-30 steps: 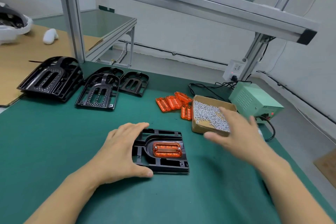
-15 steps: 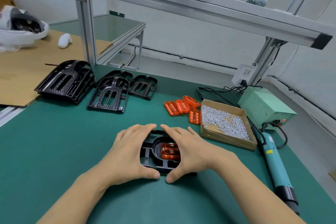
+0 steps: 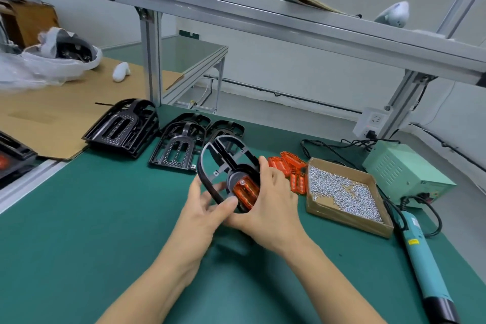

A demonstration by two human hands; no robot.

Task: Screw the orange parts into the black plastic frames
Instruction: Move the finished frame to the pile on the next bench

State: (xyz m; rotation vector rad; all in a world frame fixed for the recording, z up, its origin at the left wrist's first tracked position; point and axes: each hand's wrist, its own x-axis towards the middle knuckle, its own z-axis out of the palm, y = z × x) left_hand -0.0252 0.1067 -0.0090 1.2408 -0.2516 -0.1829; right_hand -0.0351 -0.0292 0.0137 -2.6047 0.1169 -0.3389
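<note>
A glossy black frame [image 3: 223, 163] with a translucent orange part [image 3: 246, 192], ribbed in fine lines, sits in my hands above the dark green mat [image 3: 79, 231]. Behind it, more black frames [image 3: 176, 150] show dotted perforated faces. Spare orange parts [image 3: 289, 168] glow beside a brown cardboard box [image 3: 349, 221] of silver screws [image 3: 342, 192]. The screwdriver [image 3: 423, 263] is teal with a black tip; the power supply [image 3: 402, 168] is pale mint green.
</note>
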